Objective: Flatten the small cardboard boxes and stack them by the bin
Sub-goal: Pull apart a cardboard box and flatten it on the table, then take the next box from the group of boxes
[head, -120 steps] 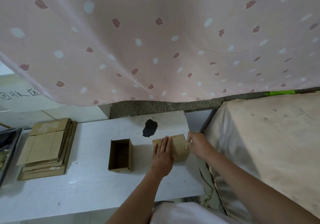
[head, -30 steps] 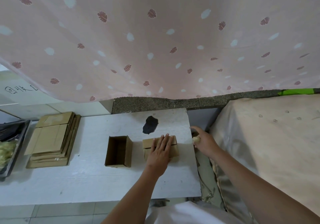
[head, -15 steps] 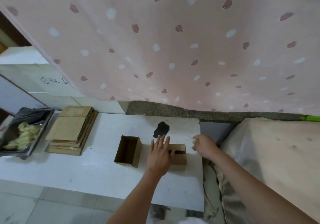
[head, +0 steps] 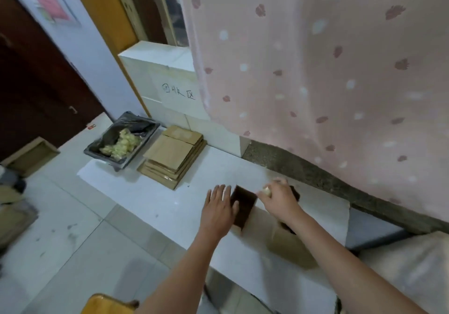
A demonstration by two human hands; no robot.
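Observation:
An open-topped brown cardboard box (head: 243,206) stands on the white table (head: 158,199). My left hand (head: 218,208) lies against the box's left wall with its fingers straight. My right hand (head: 279,200) hovers at the box's far right corner, its fingers curled round a small pale wad (head: 267,190). A second brown box (head: 290,245) sits to the right, partly hidden under my right forearm. A stack of flattened boxes (head: 173,156) lies at the table's far left, beside the bin (head: 121,141).
The bin has a black liner and holds pale scraps. A pink patterned curtain (head: 315,71) hangs over a stone ledge (head: 303,170) behind the table. A cardboard tray (head: 31,153) sits on the tiled floor at left. A cloth-covered surface (head: 401,265) adjoins the table's right.
The view has swung left. My left hand left the right-hand box and now touches the open box. My right hand moved left over the boxes, still holding the pale wad.

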